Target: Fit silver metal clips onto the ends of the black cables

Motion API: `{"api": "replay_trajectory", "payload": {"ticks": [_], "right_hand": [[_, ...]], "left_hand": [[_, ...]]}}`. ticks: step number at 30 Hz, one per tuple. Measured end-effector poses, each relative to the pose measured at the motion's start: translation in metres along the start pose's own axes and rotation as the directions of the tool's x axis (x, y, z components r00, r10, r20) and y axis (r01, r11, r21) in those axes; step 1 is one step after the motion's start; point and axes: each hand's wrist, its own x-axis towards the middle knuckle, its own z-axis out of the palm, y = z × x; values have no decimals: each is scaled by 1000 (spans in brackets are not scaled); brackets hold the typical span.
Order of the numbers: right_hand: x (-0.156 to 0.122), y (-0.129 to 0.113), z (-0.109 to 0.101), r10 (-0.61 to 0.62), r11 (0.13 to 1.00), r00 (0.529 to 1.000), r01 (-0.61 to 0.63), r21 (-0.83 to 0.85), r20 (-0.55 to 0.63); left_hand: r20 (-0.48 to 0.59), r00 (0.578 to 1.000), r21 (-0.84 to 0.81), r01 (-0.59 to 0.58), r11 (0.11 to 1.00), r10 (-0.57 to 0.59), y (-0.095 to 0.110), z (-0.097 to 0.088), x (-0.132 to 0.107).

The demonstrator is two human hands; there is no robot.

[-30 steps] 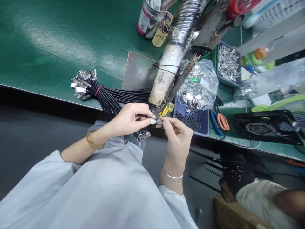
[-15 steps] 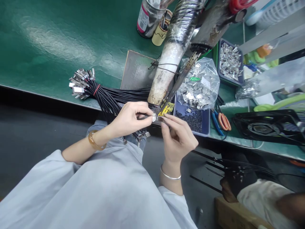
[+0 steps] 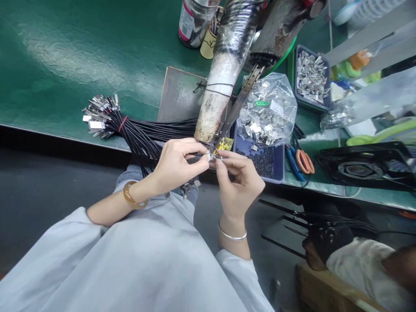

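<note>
My left hand [image 3: 182,162] is closed, thumb and forefinger pinching a black cable near its end, where a small pale connector [image 3: 209,155] shows. Facing it, my right hand [image 3: 242,177] pinches a small metal piece [image 3: 219,157], mostly hidden by the fingertips. The two sets of fingertips almost meet at the table's front edge, just below a yellow part [image 3: 225,144] and the lower end of a slim metal bar [image 3: 238,106]. Left of my hands lies a bundle of black cables [image 3: 156,129], tied with a red band, with silver connectors [image 3: 100,113] at its end.
A plastic-wrapped pipe [image 3: 216,89] slants down over a grey plate [image 3: 178,93]. To the right are a blue tray [image 3: 277,167] of small black parts, a bag of metal shells [image 3: 268,110], another tray [image 3: 295,93], pliers [image 3: 300,162] and a black fan [image 3: 364,171]. Another person's arm [image 3: 390,264] shows lower right.
My right hand has shifted slightly left, and its metal piece now shows as a thin sliver. The bench scene has slid a little left in view. Both hands keep their pinch.
</note>
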Motion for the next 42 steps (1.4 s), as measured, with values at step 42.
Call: {"api": "replay_trajectory", "payload": {"ticks": [42], "right_hand": [[-3,-3,1,22,999,991,-25,-22,-130]], "left_hand": [[-76,997,36,-9,999,11,2,7,-7]]}}
